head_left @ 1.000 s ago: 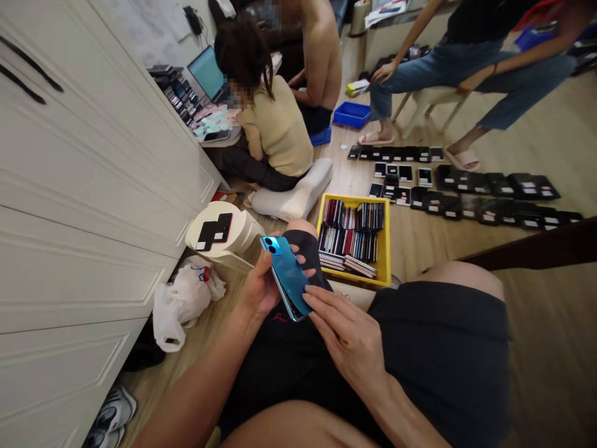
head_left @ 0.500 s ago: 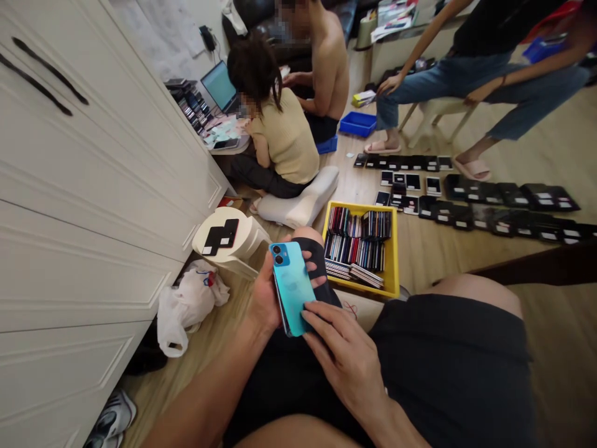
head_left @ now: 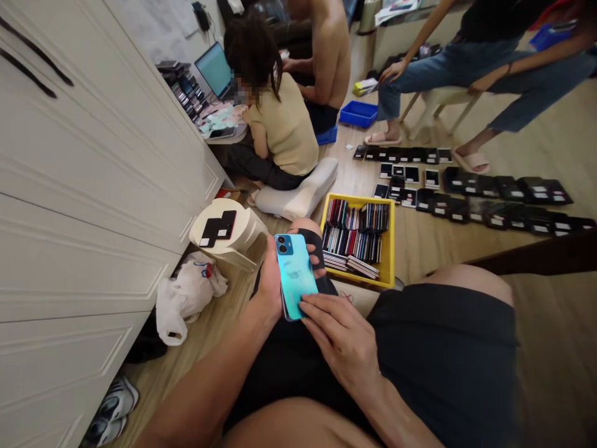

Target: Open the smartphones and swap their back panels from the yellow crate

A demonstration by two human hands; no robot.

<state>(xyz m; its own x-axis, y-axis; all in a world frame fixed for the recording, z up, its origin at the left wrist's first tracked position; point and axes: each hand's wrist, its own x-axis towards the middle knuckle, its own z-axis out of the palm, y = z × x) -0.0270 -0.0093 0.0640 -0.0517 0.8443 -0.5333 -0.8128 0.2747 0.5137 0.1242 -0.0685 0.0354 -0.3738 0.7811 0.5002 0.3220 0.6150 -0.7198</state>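
Note:
A shiny turquoise smartphone [head_left: 296, 274] lies back side up above my lap, its two round camera lenses at the far left corner. My left hand [head_left: 271, 274] cradles it from beneath, thumb along the left edge and fingertips showing past the right edge. At its near end, my right hand [head_left: 342, 333] pinches the lower right corner with fingers on the back and the thumb mostly hidden below. Just beyond my knee stands a yellow crate [head_left: 392, 242] packed with upright phones [head_left: 357, 227] in rows.
Two dark phones [head_left: 227, 225] lie on a white stool [head_left: 198, 225] to the left. Rows of labelled phones [head_left: 485, 186] cover the floor at right. A white plastic bag [head_left: 186, 298] sits by the cabinet [head_left: 93, 186]. Several people sit beyond, near a laptop [head_left: 214, 70] and blue tray [head_left: 358, 115].
The phone has turned slightly more upright in my hands, and its back catches the light differently. Both hands keep hold of it. The view has shifted a little.

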